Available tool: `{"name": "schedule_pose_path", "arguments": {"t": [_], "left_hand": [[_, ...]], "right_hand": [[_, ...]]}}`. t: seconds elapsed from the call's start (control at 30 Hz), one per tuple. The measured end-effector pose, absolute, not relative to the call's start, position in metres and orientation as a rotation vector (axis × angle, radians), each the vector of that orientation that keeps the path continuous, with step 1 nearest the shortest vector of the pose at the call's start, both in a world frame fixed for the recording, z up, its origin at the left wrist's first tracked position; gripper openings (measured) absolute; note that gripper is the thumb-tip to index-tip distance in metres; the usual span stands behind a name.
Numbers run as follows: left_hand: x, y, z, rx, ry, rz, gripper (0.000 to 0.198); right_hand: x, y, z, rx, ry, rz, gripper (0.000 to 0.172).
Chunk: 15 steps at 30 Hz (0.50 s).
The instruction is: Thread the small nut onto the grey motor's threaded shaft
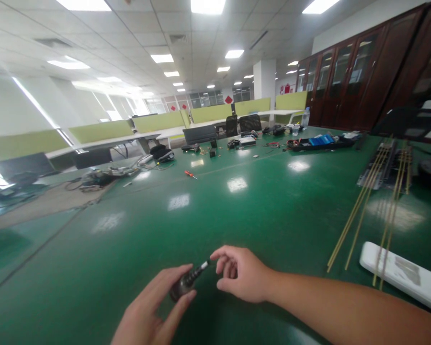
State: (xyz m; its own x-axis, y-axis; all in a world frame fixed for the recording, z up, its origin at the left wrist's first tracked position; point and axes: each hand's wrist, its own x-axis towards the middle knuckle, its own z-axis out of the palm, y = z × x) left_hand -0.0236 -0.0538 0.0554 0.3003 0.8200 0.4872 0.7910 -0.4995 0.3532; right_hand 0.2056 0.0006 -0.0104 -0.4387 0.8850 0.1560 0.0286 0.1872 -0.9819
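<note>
My left hand (pixel 161 304) grips a small dark tool-like object (pixel 183 286) between thumb and fingers. The object has a rounded dark body, a ribbed neck and a narrow end with a pale tip, tilted up to the right. I cannot make out its exact kind. Just right of that tip is my right hand (pixel 240 273), its index finger stretched toward it and the other fingers loosely curled. Thumb and index finger stand apart, and nothing shows between them. Both hands are over the near part of the green table (pixel 215 215).
A red screwdriver (pixel 190 174) lies farther back. At right, several thin yellowish rods (pixel 362 206) lie by a long white case (pixel 404 275). A black tray with blue packs (pixel 321 140) sits at the far edge. Cables and parts (pixel 96 177) cover a brown mat at left.
</note>
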Motion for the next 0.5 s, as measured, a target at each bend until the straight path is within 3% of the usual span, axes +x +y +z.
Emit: {"name": "schedule_pose_path", "arguments": {"t": [0.2,0.5], "left_hand": [[-0.002,-0.042,0.025,2.468,1.484,1.054,0.029],[-0.008,-0.053,0.018,2.354,1.511,1.045,0.018]], "right_hand": [[0.205,0.000,-0.016,-0.926,-1.745,1.223,0.064],[0.208,-0.006,-0.011,-0.912,-1.885,1.117,0.042]]}}
